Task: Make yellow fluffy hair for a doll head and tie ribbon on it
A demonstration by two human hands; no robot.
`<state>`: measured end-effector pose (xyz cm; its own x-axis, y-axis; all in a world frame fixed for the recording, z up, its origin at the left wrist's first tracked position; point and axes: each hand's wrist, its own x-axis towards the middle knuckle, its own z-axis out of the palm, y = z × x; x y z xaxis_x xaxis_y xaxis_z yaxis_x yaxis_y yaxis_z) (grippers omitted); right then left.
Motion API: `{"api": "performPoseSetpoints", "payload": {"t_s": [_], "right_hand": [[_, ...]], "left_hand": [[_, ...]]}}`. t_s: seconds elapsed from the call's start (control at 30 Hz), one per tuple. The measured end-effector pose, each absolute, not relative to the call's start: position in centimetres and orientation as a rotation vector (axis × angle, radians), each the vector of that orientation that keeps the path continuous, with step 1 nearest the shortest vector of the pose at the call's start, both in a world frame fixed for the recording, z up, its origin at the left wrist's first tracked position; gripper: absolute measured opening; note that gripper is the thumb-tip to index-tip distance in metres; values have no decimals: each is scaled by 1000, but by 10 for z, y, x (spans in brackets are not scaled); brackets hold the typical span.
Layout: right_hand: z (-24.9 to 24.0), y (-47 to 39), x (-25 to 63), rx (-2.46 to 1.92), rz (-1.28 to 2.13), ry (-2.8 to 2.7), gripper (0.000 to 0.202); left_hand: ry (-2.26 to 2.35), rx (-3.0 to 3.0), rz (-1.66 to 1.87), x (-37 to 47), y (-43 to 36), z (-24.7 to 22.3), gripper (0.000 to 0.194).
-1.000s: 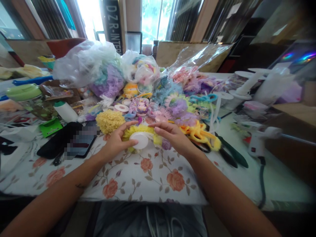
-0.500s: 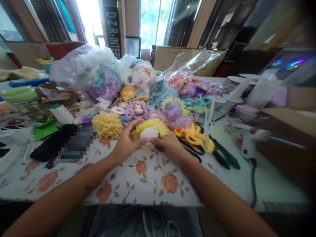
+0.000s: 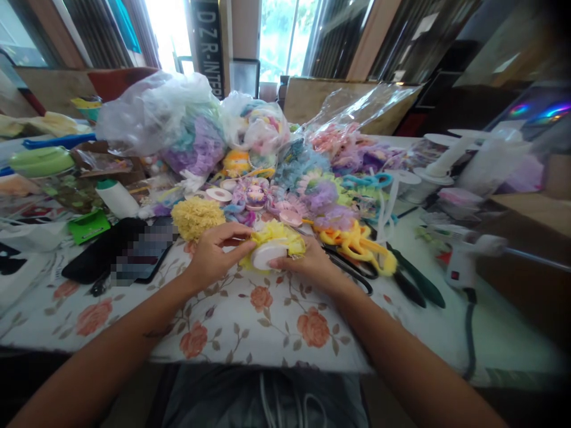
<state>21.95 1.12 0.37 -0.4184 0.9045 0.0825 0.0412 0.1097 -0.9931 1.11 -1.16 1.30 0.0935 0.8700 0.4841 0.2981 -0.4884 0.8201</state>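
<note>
Yellow ruffled trim (image 3: 285, 236) rings a white disc (image 3: 266, 255), both held up over the flowered cloth (image 3: 250, 321) at the near edge of the worktop (image 3: 504, 339). The left hand (image 3: 216, 252) pinches the ruffle's left side, thumb and fingers nearly meeting on it. The right hand (image 3: 312, 261) clamps the disc's right side, thumb across its face, the other fingers hidden behind. A pale-yellow pompom (image 3: 198, 219) sits left of them; a glue gun (image 3: 468, 255) lies far off to the right.
</note>
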Motion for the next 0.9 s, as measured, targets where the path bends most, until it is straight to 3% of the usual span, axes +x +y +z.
{"api": "performPoseSetpoints", "payload": {"t_s": [0.17, 0.9], "right_hand": [[4, 10, 220, -953, 1408, -1634, 46], [9, 9, 218, -973, 1438, -1610, 45]], "left_hand": [[1096, 1796, 1358, 9, -9, 13, 11], [976, 1474, 1220, 6, 0, 4, 21]]}}
